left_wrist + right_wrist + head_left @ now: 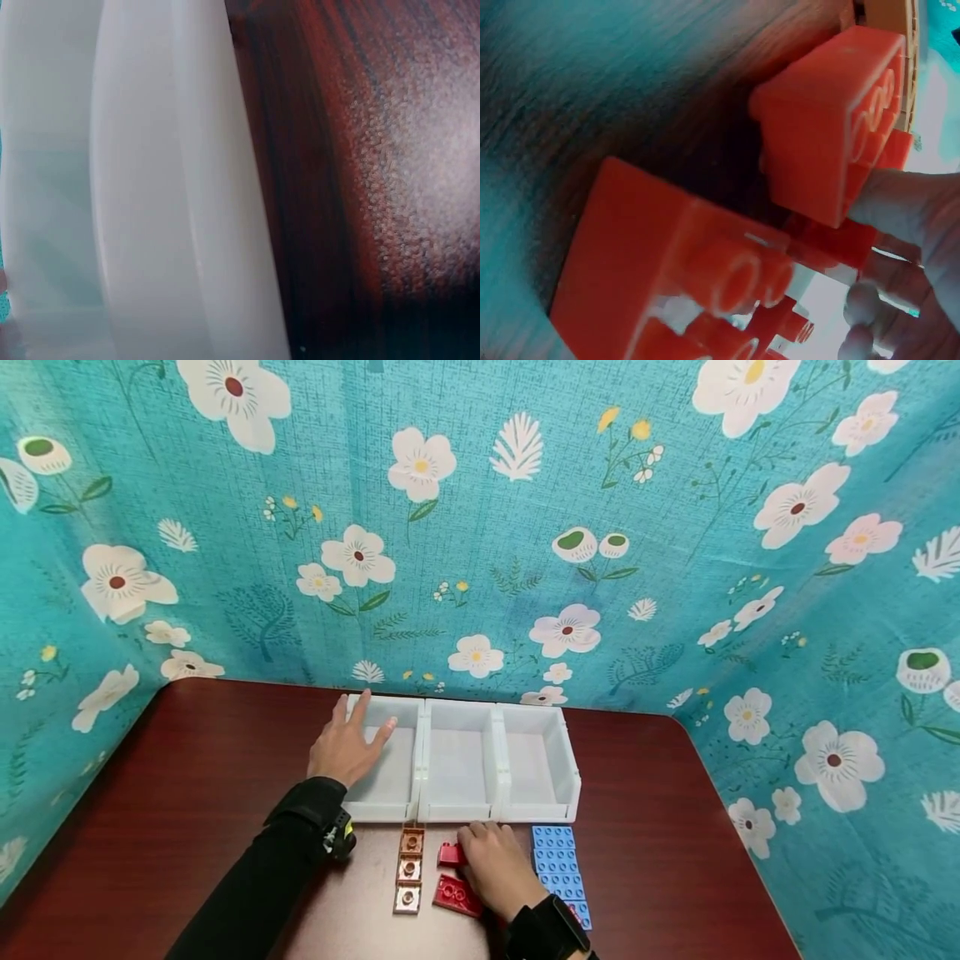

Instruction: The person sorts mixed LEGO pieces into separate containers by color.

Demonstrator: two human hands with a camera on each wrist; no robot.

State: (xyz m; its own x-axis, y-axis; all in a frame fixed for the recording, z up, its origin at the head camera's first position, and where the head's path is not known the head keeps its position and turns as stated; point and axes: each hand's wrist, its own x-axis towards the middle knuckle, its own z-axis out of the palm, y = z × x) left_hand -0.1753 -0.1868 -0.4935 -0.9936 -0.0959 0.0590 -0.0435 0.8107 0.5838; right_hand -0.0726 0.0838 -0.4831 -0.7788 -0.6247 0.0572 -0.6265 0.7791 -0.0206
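My left hand is over the left compartment of a white three-part bin, fingers spread and holding nothing. In the left wrist view, the bin's pale wall fills the middle. My right hand is low in front of the bin, fingers curled at a small red toy brick. The right wrist view has this brick between thumb and fingers. A larger red brick lies nearer the wrist, partly covered by the hand. Close to the right wrist camera is an upturned red brick.
A column of transparent brownish bricks lies left of the red ones. Blue bricks form a column at the right, partly behind the right wrist. The bin stands on a dark red-brown table, with a floral teal cloth behind.
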